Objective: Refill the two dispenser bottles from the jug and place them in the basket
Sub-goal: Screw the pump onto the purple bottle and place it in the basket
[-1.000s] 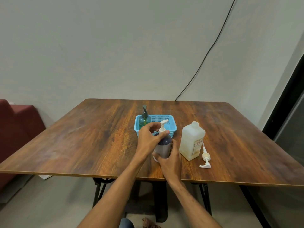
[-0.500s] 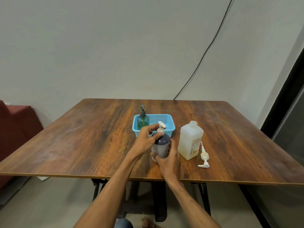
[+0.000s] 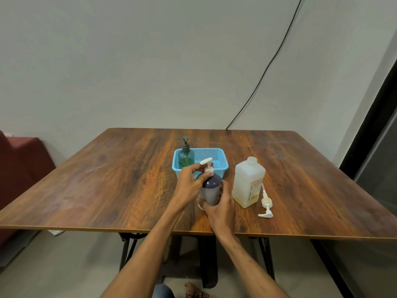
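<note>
Before the basket (image 3: 221, 157), both hands apparently grip the bottle (image 3: 211, 190)

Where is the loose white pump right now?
The loose pump lies on the table, just right of the jug, near the front edge, untouched by either hand.

A dark purple bottle (image 3: 210, 190) with a white pump top stands up straight near the front of the table. Behind it sits a blue basket (image 3: 217, 157). A green bottle (image 3: 186, 158) with a dark pump stands in the basket's left side. To the right stands a see-through jug (image 3: 248, 182), open on top, with only a little yellowish liquid at the bottom.
</note>
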